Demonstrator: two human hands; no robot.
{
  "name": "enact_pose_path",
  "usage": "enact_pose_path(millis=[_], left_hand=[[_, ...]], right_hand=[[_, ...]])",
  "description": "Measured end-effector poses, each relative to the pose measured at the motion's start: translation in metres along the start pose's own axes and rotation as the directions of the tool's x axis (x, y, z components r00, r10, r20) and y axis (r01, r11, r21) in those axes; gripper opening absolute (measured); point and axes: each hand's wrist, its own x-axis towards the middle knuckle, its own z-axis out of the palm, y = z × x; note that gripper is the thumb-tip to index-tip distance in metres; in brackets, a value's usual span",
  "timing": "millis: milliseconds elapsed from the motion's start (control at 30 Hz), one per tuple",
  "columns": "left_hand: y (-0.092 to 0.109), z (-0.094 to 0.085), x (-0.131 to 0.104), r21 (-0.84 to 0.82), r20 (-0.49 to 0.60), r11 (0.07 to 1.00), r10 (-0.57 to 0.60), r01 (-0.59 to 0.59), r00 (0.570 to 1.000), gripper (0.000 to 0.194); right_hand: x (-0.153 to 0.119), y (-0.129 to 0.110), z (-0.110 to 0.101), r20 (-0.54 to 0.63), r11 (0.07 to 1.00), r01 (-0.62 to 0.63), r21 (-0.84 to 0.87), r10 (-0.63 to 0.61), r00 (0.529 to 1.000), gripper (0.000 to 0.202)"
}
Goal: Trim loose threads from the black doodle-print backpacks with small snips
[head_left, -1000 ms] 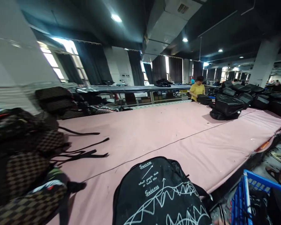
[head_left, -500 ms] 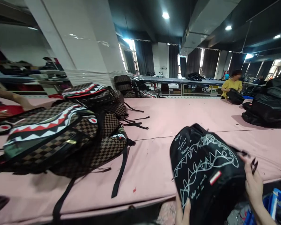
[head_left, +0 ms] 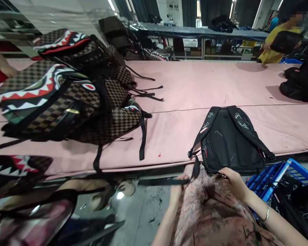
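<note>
A black backpack [head_left: 229, 143] lies at the near edge of the pink table, its back panel and two shoulder straps facing up, white scribbles on the straps. My left hand [head_left: 176, 191] is closed on a black webbing strap [head_left: 159, 181] that runs from the backpack's lower left corner and stretches out leftward. At the bottom edge of the backpack is my right hand [head_left: 232, 181], fingers curled. A small dark bit shows at its fingertips; the black thread snips seen there earlier are mostly hidden now.
Brown checkered backpacks [head_left: 84, 92] with shark mouths pile up on the pink table [head_left: 179, 82] at left. A blue crate [head_left: 289, 167] of black items stands at lower right. Nearby at left are another person's arm [head_left: 2, 63] and a seated person. A person in yellow [head_left: 272, 44] handles a black bag beyond.
The black backpack has been turned over, from its scribbled front to its strap side, and laid on the table edge. My left hand has taken hold of a strap. The view has tilted down.
</note>
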Motion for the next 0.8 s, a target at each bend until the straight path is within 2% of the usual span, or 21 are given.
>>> enact_pose_path(millis=[100, 200, 333, 433, 500, 600, 667, 700, 800], left_hand=[[0.028, 0.002, 0.020, -0.138, -0.065, 0.985, 0.092, -0.100, 0.994, 0.026], [0.049, 0.021, 0.046, -0.258, -0.073, 0.954, 0.140, -0.154, 0.987, 0.028], [0.063, 0.046, 0.071, -0.348, 0.012, 0.936, 0.058, -0.050, 0.998, 0.034], [0.068, 0.054, 0.072, -0.423, 0.080, 0.906, 0.016, 0.019, 0.997, 0.042], [0.072, 0.054, 0.064, -0.469, 0.134, 0.881, 0.010, 0.055, 0.991, 0.038], [0.079, 0.049, 0.038, -0.519, 0.200, 0.851, 0.030, 0.080, 0.979, 0.014], [0.081, 0.043, 0.012, -0.550, 0.233, 0.832, 0.072, 0.071, 0.970, 0.024], [0.079, 0.039, -0.004, -0.557, 0.254, 0.828, 0.093, 0.067, 0.963, 0.030], [0.064, 0.029, -0.054, -0.521, 0.318, 0.850, 0.115, 0.072, 0.941, 0.040]], right_hand=[[-0.006, 0.005, -0.003, 0.019, 0.997, -0.064, 0.038, 0.063, 0.998, 0.020], [-0.010, 0.004, -0.007, 0.009, 0.993, -0.112, 0.045, 0.112, 0.994, 0.018], [-0.017, 0.006, -0.009, -0.025, 0.966, -0.258, 0.023, 0.258, 0.966, 0.020], [-0.013, 0.009, -0.008, -0.026, 0.935, -0.349, 0.064, 0.351, 0.936, 0.028], [-0.002, 0.010, -0.007, -0.014, 0.916, -0.381, 0.128, 0.386, 0.922, 0.032], [0.031, 0.009, -0.002, 0.021, 0.878, -0.390, 0.277, 0.401, 0.916, 0.030], [0.061, 0.007, 0.005, 0.063, 0.818, -0.426, 0.386, 0.438, 0.897, 0.025], [0.076, 0.005, 0.010, 0.093, 0.765, -0.478, 0.431, 0.489, 0.867, 0.023], [0.118, 0.004, 0.030, 0.167, 0.685, -0.557, 0.469, 0.551, 0.818, 0.023]])
